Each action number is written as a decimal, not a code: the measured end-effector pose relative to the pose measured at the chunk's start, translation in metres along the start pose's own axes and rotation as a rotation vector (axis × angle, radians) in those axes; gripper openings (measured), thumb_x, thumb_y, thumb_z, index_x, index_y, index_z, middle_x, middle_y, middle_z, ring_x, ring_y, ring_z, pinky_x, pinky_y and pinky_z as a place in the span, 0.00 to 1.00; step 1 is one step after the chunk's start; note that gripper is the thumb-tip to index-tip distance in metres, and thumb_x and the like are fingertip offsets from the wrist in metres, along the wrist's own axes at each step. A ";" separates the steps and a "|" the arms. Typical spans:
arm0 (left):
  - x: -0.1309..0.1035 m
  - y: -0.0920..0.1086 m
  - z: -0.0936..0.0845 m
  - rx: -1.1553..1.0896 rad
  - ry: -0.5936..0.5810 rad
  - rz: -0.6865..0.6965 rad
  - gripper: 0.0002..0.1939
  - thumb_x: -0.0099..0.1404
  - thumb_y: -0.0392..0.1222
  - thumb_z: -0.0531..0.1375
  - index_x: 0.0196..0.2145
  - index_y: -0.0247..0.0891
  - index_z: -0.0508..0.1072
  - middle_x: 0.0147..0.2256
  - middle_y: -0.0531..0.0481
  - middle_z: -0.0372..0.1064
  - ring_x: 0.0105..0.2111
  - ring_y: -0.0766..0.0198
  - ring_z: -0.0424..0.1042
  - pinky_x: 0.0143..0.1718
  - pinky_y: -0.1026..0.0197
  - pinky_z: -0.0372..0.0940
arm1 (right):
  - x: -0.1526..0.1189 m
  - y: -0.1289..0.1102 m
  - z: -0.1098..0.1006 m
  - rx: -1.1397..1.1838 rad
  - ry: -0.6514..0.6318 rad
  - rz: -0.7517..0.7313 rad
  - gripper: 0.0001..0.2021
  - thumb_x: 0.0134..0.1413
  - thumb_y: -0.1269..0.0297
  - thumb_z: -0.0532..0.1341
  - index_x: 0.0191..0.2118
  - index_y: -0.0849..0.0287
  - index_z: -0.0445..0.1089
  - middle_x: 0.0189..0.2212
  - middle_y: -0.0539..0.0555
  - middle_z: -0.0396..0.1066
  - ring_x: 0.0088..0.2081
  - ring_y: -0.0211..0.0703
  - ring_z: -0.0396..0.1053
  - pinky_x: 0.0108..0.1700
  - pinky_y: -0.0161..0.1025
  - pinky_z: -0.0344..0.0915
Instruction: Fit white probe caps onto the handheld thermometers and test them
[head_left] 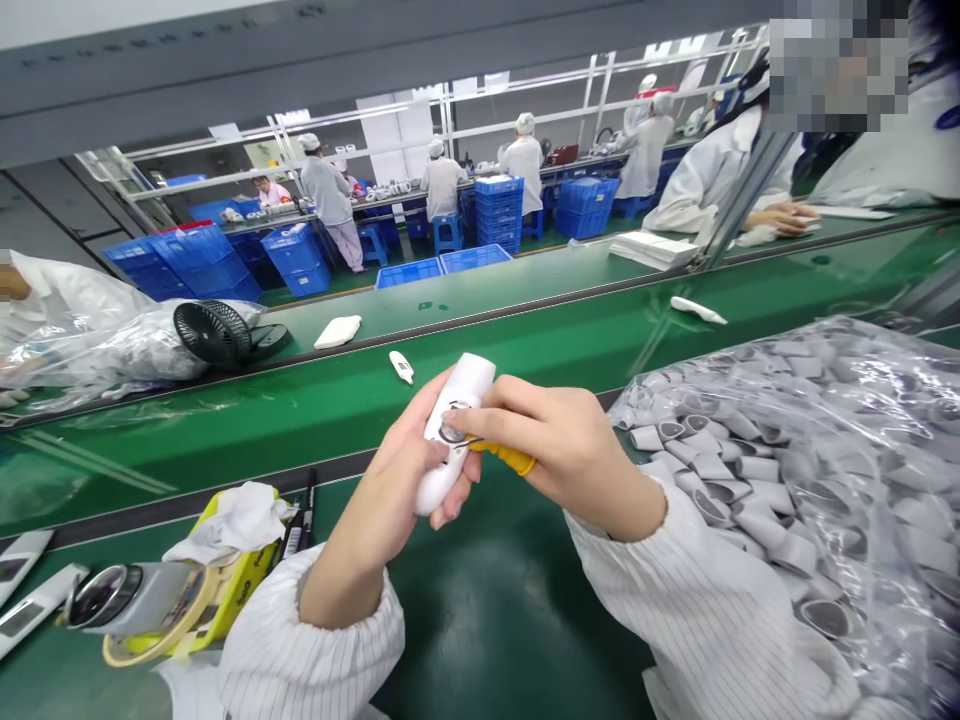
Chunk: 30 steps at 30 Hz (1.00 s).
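Observation:
A white, rounded handheld device (472, 378) lies tilted in my left hand (401, 460), whose fingers are wrapped round its lower part and underside. The thumb presses beside a round opening in the device's face. My right hand (570, 440) is closed, its index fingertip touching that opening. Under its fingers shows something yellow (510, 458), with a thin dark line running toward the device; whether it is a tool or a finger cover I cannot tell. Both hands are above the dark green work surface (517, 600).
A plastic bag of grey-white caps (712, 465) is on the right. At left are a yellow basket (247, 585) with a cloth and white devices (34, 605). Ahead, a green conveyor (300, 420) carries small white thermometer-like pieces (402, 367). A black fan (210, 333) and co-workers are beyond.

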<state>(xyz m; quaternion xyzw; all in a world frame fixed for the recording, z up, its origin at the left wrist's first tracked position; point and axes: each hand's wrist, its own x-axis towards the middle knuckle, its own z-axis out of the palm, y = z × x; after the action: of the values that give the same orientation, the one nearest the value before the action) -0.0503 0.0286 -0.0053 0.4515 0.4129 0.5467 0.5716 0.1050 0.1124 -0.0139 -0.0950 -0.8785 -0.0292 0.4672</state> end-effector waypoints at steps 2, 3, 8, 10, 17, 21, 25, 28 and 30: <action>-0.002 0.000 -0.001 0.004 -0.036 -0.017 0.33 0.64 0.33 0.52 0.67 0.41 0.55 0.26 0.54 0.68 0.17 0.73 0.61 0.17 0.72 0.59 | 0.000 0.001 0.000 0.013 0.026 -0.025 0.09 0.62 0.76 0.58 0.40 0.60 0.76 0.28 0.52 0.71 0.26 0.34 0.67 0.26 0.32 0.57; -0.002 -0.001 -0.001 0.006 -0.051 -0.028 0.34 0.64 0.33 0.51 0.67 0.41 0.54 0.26 0.54 0.67 0.18 0.73 0.61 0.18 0.72 0.59 | 0.000 0.001 0.001 0.045 0.055 -0.036 0.09 0.62 0.76 0.58 0.39 0.61 0.76 0.28 0.52 0.72 0.27 0.34 0.68 0.26 0.32 0.59; -0.007 -0.002 0.004 0.000 0.002 0.007 0.36 0.66 0.30 0.50 0.69 0.47 0.50 0.29 0.54 0.67 0.21 0.71 0.64 0.22 0.70 0.62 | -0.001 -0.007 0.003 0.280 0.343 0.105 0.06 0.58 0.75 0.64 0.39 0.58 0.75 0.29 0.50 0.73 0.30 0.35 0.70 0.30 0.31 0.66; -0.009 -0.003 0.008 0.010 0.065 0.065 0.36 0.67 0.31 0.50 0.70 0.50 0.49 0.29 0.54 0.66 0.22 0.71 0.64 0.22 0.70 0.63 | -0.001 -0.011 0.004 0.222 0.385 0.108 0.05 0.57 0.73 0.66 0.39 0.58 0.75 0.27 0.50 0.73 0.28 0.35 0.69 0.28 0.32 0.65; -0.011 -0.013 0.019 0.162 0.264 0.242 0.32 0.68 0.32 0.54 0.65 0.59 0.60 0.35 0.52 0.66 0.23 0.71 0.62 0.22 0.69 0.64 | -0.001 -0.022 0.008 -0.021 0.259 -0.037 0.02 0.58 0.71 0.66 0.37 0.62 0.74 0.25 0.52 0.72 0.26 0.35 0.67 0.26 0.33 0.61; -0.010 -0.022 0.018 0.338 0.282 0.357 0.36 0.67 0.30 0.54 0.67 0.62 0.57 0.40 0.51 0.67 0.23 0.70 0.61 0.23 0.68 0.63 | 0.003 -0.023 0.012 0.514 0.266 0.442 0.08 0.53 0.67 0.70 0.34 0.57 0.70 0.28 0.46 0.66 0.23 0.30 0.59 0.22 0.30 0.56; -0.010 -0.026 0.019 0.499 0.285 0.402 0.39 0.67 0.29 0.53 0.69 0.60 0.51 0.42 0.50 0.69 0.24 0.68 0.63 0.25 0.66 0.63 | 0.009 -0.018 0.011 1.069 0.105 0.863 0.21 0.38 0.58 0.77 0.34 0.57 0.67 0.23 0.42 0.59 0.23 0.30 0.55 0.23 0.30 0.58; -0.008 -0.027 0.023 0.585 0.324 0.411 0.40 0.65 0.26 0.53 0.69 0.57 0.54 0.39 0.51 0.70 0.25 0.67 0.63 0.29 0.64 0.64 | 0.012 -0.016 0.012 1.145 0.063 0.937 0.22 0.37 0.58 0.77 0.28 0.58 0.63 0.23 0.42 0.58 0.25 0.31 0.57 0.26 0.31 0.59; -0.006 -0.028 0.025 0.594 0.346 0.397 0.40 0.64 0.25 0.53 0.68 0.56 0.55 0.38 0.51 0.69 0.25 0.67 0.63 0.30 0.64 0.64 | 0.012 -0.016 0.014 1.145 0.072 0.940 0.23 0.38 0.58 0.77 0.27 0.57 0.61 0.23 0.43 0.59 0.25 0.32 0.59 0.27 0.31 0.60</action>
<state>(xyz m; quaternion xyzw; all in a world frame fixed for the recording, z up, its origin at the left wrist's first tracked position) -0.0192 0.0214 -0.0260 0.5696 0.5481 0.5711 0.2215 0.0839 0.0998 -0.0113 -0.2015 -0.6071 0.6333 0.4356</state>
